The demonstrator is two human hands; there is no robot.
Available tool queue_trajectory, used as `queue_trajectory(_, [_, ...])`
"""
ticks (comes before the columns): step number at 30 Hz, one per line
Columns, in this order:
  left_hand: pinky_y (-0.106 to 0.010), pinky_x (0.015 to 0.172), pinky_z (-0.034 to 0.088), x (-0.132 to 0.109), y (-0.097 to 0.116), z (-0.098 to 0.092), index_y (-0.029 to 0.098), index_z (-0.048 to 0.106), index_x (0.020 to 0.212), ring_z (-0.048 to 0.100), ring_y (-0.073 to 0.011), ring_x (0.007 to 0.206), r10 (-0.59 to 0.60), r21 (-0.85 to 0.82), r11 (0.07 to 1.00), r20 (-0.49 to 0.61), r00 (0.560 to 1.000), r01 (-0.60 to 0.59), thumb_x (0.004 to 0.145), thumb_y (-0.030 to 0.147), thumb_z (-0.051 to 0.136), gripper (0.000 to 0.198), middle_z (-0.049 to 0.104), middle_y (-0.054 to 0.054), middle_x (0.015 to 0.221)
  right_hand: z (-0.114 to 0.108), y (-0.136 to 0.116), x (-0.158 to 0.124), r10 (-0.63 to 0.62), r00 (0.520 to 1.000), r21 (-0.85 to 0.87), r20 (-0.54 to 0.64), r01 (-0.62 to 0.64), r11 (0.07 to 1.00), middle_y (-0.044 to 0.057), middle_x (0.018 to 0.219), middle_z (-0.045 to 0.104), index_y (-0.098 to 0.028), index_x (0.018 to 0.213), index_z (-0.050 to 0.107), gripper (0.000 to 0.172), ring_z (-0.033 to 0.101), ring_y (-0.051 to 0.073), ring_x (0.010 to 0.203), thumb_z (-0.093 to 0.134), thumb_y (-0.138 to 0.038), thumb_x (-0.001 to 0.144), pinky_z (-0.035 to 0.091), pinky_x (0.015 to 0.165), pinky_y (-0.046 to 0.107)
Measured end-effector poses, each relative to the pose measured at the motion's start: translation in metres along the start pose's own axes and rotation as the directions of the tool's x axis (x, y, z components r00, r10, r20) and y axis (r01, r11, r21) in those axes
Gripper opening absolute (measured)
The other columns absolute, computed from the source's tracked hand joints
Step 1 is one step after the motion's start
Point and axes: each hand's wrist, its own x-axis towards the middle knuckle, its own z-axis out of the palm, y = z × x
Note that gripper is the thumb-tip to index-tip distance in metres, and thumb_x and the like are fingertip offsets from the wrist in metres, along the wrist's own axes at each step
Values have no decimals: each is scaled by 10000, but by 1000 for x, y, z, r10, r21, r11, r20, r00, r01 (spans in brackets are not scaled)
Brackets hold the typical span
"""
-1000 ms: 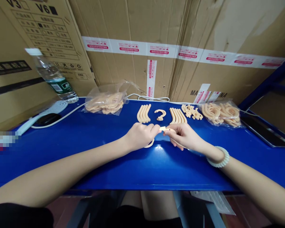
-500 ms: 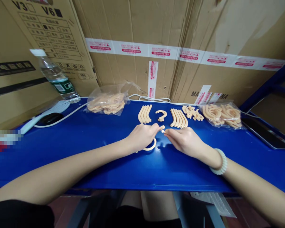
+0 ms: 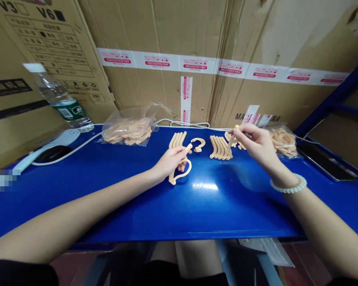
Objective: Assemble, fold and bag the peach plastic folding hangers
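My left hand (image 3: pixel 173 162) is closed around a beige, partly assembled hanger piece (image 3: pixel 188 171), its round hook loop hanging below the fingers and a straight end poking out above them. My right hand (image 3: pixel 253 143) is raised at the right, thumb and fingers pinched on a slim curved beige hanger arm (image 3: pixel 230 147), slightly blurred. It hovers by a row of curved hanger arms (image 3: pixel 218 147). Another such row (image 3: pixel 178 139) lies behind my left hand. Between the rows rests a loose hook piece (image 3: pixel 198 143). Small beige parts (image 3: pixel 241 146) are mostly hidden behind my right hand.
Clear bags of beige parts lie at the back left (image 3: pixel 127 129) and right (image 3: pixel 283 141). A water bottle (image 3: pixel 65 105), a white hairbrush-like object (image 3: pixel 58 141) and a black mouse-like object (image 3: pixel 54 153) stand left. A phone (image 3: pixel 325 162) is right. Cardboard (image 3: pixel 164 91) walls the back.
My hands have parted: the right moved right and up to the row of hanger arms, while the left turned, showing the hook piece more fully. The view shifted slightly.
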Motion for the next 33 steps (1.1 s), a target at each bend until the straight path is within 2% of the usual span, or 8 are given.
queue_trajectory(6, [-233,643,532,-7,10,3,127,642,944,637,-105,596,-90,-172,982,-25,996,84,978,171,549,108,670,-22,669,-21,48,15,-217,973,-409,-78,168,897,111,924,703,-199,908,807,216,657,236,799,643,-339,919,553,699,374])
queue_trajectory(13, [-325,853,585,-10,11,4,128,664,943,739,-163,841,-72,-200,978,-49,996,61,952,200,620,84,759,-74,867,-26,97,22,-162,968,-639,192,249,728,138,990,743,-154,905,827,306,695,262,867,531,-109,844,562,824,396])
queue_trajectory(19, [-320,860,583,-12,16,8,120,654,959,753,-167,869,-85,-233,970,-71,994,66,964,170,618,62,770,-85,870,-24,101,21,20,940,-741,342,256,621,175,1003,756,-96,945,811,382,700,271,902,481,14,787,544,861,373])
queue_trajectory(23, [-312,830,588,-13,17,8,125,639,953,750,-164,864,-64,-252,967,-96,993,38,967,153,609,43,764,-75,853,-8,72,12,-154,942,-635,299,316,705,185,1078,737,-102,1090,761,351,689,293,969,491,-54,872,553,882,426])
queue_trajectory(26, [-315,811,589,-11,16,6,130,629,930,744,-167,857,-24,-241,970,-101,995,-1,957,179,623,56,760,-74,860,13,29,-2,-437,843,-393,315,535,748,154,1133,717,-162,1194,699,284,651,282,1053,536,-184,961,540,928,462])
queue_trajectory(28, [-329,816,593,-10,14,5,135,623,929,742,-170,853,2,-240,970,-105,995,-27,936,202,650,73,759,-72,874,27,0,-15,-556,713,-258,427,685,681,141,1174,711,-187,1232,670,282,620,291,1124,584,-250,971,517,965,493])
queue_trajectory(31, [-347,823,600,-9,11,5,145,620,950,742,-177,856,28,-246,968,-98,995,-51,916,227,670,102,755,-60,879,42,-25,-30,-590,575,-206,566,792,574,150,1191,711,-161,1223,671,309,574,320,1224,593,-347,989,473,1028,528])
queue_trajectory(33, [-349,818,601,-9,11,4,147,617,951,742,-181,858,42,-244,968,-86,995,-62,919,240,666,110,752,-56,868,48,-26,-34,-577,538,-237,614,824,515,145,1179,720,-152,1191,684,280,566,318,1245,544,-322,1019,452,1053,530])
